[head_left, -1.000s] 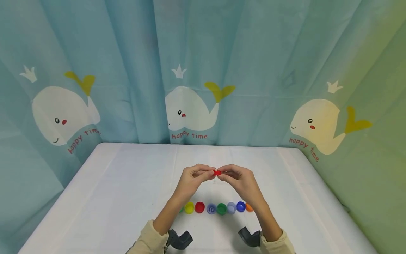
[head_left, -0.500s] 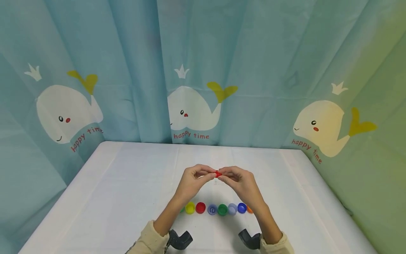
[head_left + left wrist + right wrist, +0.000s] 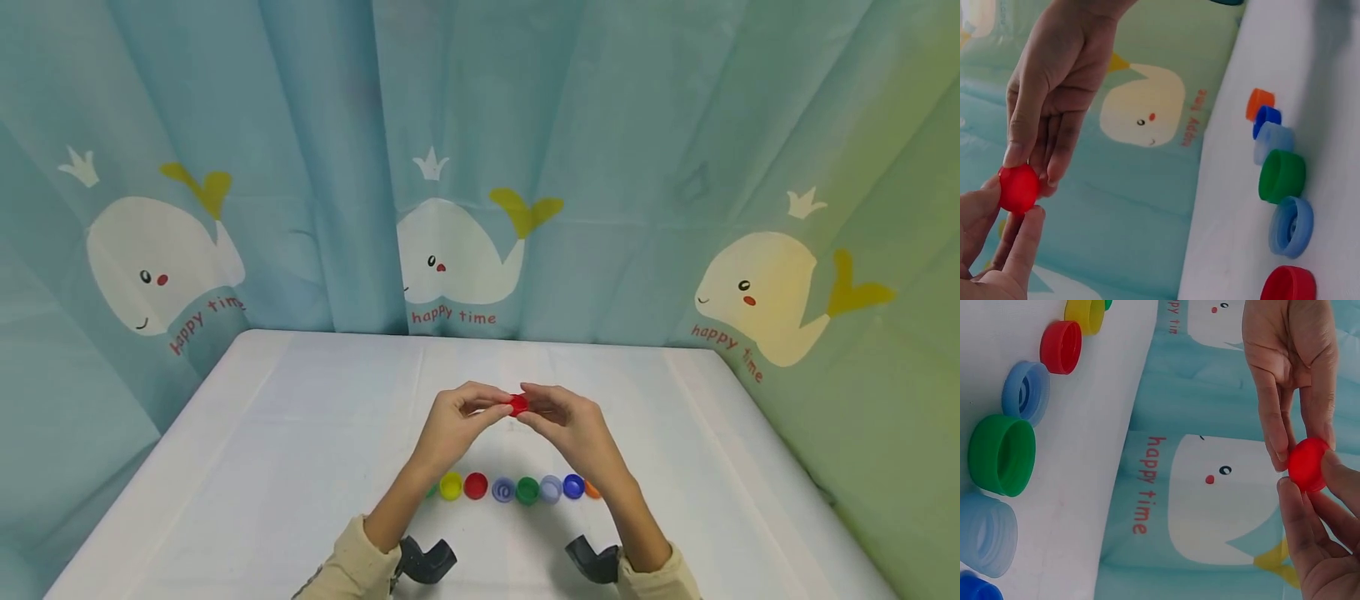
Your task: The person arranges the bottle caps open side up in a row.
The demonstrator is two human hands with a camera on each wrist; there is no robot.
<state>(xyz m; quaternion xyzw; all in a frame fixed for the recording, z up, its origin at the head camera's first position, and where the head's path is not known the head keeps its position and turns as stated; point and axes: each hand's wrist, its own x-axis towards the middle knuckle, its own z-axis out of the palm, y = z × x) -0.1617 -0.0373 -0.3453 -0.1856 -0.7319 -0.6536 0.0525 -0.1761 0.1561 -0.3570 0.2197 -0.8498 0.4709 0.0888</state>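
A red bottle cap (image 3: pixel 518 405) is held up above the table between both hands. My left hand (image 3: pixel 451 422) pinches it from the left with thumb and fingertips. From the right, my right hand (image 3: pixel 567 419) has its thumb and fingers around the same cap. The left wrist view shows the cap's round face (image 3: pixel 1019 189), with fingertips of both hands at its edge. In the right wrist view the red cap (image 3: pixel 1308 464) sits between the two sets of fingertips.
Below the hands, a row of bottle caps lies on the white table (image 3: pixel 330 433): yellow (image 3: pixel 451 486), red (image 3: pixel 476 486), blue (image 3: pixel 503 490), green (image 3: pixel 527 490), pale blue (image 3: pixel 551 489), dark blue (image 3: pixel 573 487) and orange (image 3: pixel 592 490). A blue whale-print curtain (image 3: pixel 615 167) stands behind.
The red cap has turned in the fingers, from edge-on to showing its round face. The right index finger has lifted slightly. Both arms stay nearly in place, and the row is unchanged.
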